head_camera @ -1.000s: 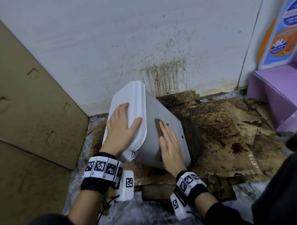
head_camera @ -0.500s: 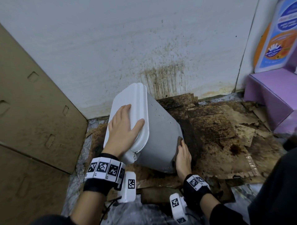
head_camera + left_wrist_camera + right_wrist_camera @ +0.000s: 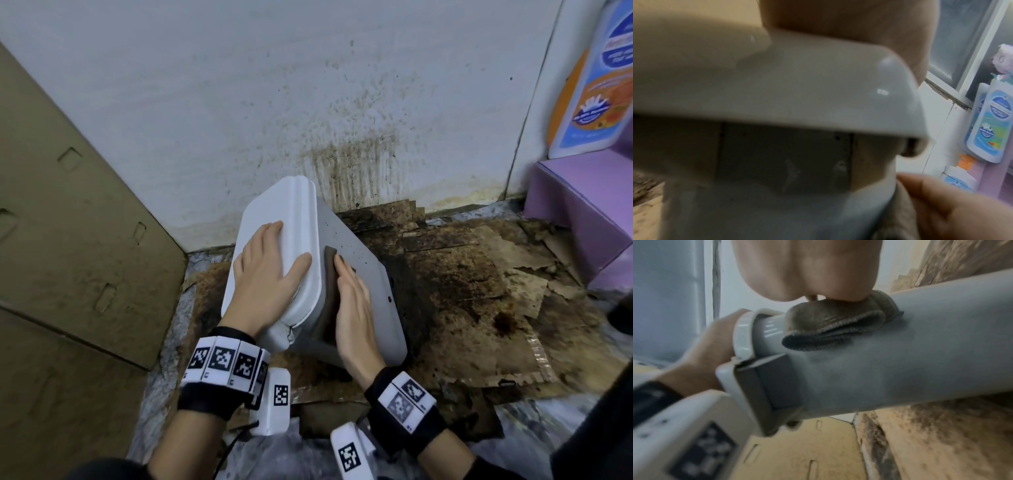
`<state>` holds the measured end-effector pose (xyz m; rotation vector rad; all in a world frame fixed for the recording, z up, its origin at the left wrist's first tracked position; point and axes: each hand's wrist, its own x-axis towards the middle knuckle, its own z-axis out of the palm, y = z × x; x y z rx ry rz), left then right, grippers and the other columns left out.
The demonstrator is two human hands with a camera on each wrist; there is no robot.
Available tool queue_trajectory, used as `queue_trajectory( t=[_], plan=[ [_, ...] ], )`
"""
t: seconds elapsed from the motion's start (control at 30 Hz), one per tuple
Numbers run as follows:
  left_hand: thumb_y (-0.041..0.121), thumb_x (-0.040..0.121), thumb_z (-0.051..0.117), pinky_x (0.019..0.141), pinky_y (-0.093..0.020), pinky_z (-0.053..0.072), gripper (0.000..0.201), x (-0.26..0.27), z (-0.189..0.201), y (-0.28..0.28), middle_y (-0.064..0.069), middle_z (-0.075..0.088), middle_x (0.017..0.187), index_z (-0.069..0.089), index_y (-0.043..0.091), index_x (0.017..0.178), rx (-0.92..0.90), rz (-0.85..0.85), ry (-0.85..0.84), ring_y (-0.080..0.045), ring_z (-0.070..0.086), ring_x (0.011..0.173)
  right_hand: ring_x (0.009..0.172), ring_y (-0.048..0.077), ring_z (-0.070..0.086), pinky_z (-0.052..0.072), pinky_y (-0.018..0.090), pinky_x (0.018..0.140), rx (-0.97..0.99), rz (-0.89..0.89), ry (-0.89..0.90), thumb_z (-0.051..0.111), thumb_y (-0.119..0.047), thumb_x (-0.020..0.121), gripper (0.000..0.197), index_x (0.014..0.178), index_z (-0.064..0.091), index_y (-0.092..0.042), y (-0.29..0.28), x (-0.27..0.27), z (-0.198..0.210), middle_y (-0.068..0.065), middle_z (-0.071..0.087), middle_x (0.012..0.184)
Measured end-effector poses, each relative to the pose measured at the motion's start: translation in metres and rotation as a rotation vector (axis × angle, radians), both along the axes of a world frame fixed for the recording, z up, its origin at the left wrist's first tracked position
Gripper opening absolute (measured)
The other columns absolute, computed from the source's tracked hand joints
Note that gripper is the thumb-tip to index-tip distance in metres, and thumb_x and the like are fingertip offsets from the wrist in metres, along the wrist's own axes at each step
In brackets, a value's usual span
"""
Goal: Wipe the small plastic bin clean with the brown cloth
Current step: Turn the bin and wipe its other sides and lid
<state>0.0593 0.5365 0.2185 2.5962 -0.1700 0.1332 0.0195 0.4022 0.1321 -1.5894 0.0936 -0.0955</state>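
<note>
Wiping is under way: the small grey plastic bin (image 3: 359,274), steadied at its white lid (image 3: 274,219) by the flat, open left hand (image 3: 263,277), is rubbed with the folded brown cloth (image 3: 329,294) pressed under the straight-fingered right hand (image 3: 354,308), and a stroke toward the speckled far end is judged to be called for next.

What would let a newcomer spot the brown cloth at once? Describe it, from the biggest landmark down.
Start at the stained white wall; below it a small plastic bin lies tipped over on dirty cardboard, the left hand on its white lid. On the bin's grey side, beside the lid, the right hand presses flat on the brown cloth. It is the only soft, folded, dark thing on that smooth plastic.
</note>
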Motion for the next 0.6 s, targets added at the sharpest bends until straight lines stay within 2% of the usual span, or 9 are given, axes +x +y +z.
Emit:
queue_trajectory(
  t=[0.13, 0.27, 0.3, 0.4, 0.5, 0.6],
  plan=[
    [0.067, 0.087, 0.029, 0.121, -0.037, 0.007, 0.083, 0.001, -0.002, 0.004, 0.005, 0.022, 0.164, 0.019, 0.025, 0.159, 0.007, -0.008, 0.014, -0.011, 0.013, 0.152, 0.153, -0.004, 0.012, 0.009, 0.028, 0.128, -0.029, 0.096, -0.069, 0.024, -0.037, 0.106, 0.055, 0.16, 0.029, -0.032, -0.002, 0.006, 0.012, -0.021, 0.024, 0.166],
    [0.07, 0.084, 0.026, 0.12, -0.036, 0.006, 0.088, 0.002, -0.001, 0.01, 0.005, 0.02, 0.165, 0.018, 0.025, 0.159, -0.003, 0.006, 0.031, -0.01, 0.011, 0.153, 0.154, -0.005, 0.005, 0.002, 0.011, 0.121, -0.207, 0.209, -0.164, 0.024, -0.027, 0.114, 0.049, 0.163, 0.021, -0.033, -0.008, 0.014, 0.004, -0.02, 0.014, 0.169],
    [0.07, 0.085, 0.026, 0.12, -0.035, 0.005, 0.088, 0.001, -0.001, 0.011, 0.005, 0.019, 0.166, 0.017, 0.026, 0.16, -0.004, 0.006, 0.037, -0.01, 0.01, 0.153, 0.154, -0.005, 0.004, 0.002, 0.012, 0.122, -0.252, 0.218, -0.195, 0.024, -0.027, 0.114, 0.049, 0.163, 0.02, -0.033, -0.009, 0.018, 0.001, -0.018, 0.013, 0.17],
    [0.067, 0.089, 0.026, 0.121, -0.034, 0.0, 0.084, 0.0, -0.001, 0.011, 0.005, 0.011, 0.169, 0.012, 0.027, 0.162, 0.013, -0.019, 0.07, -0.007, 0.002, 0.154, 0.156, -0.003, 0.0, 0.002, 0.026, 0.128, -0.321, 0.241, -0.23, 0.019, -0.033, 0.113, 0.051, 0.164, 0.013, -0.034, -0.013, 0.035, -0.008, -0.016, 0.008, 0.172],
    [0.069, 0.089, 0.025, 0.121, -0.034, -0.002, 0.087, 0.0, 0.001, 0.008, 0.005, 0.008, 0.17, 0.009, 0.027, 0.163, 0.025, -0.033, 0.081, -0.005, -0.002, 0.155, 0.156, -0.002, -0.005, 0.0, 0.034, 0.13, -0.307, 0.284, -0.194, 0.014, -0.042, 0.109, 0.055, 0.163, 0.007, -0.037, -0.017, 0.057, -0.009, -0.016, 0.001, 0.172],
    [0.068, 0.089, 0.025, 0.121, -0.033, -0.003, 0.086, -0.002, 0.003, 0.005, 0.005, 0.007, 0.17, 0.008, 0.027, 0.163, 0.032, -0.033, 0.084, -0.004, -0.002, 0.154, 0.156, 0.001, -0.011, -0.002, 0.04, 0.13, -0.277, 0.33, -0.119, 0.014, -0.043, 0.112, 0.053, 0.163, 0.0, -0.038, -0.02, 0.081, -0.001, -0.015, -0.007, 0.172]
  ],
)
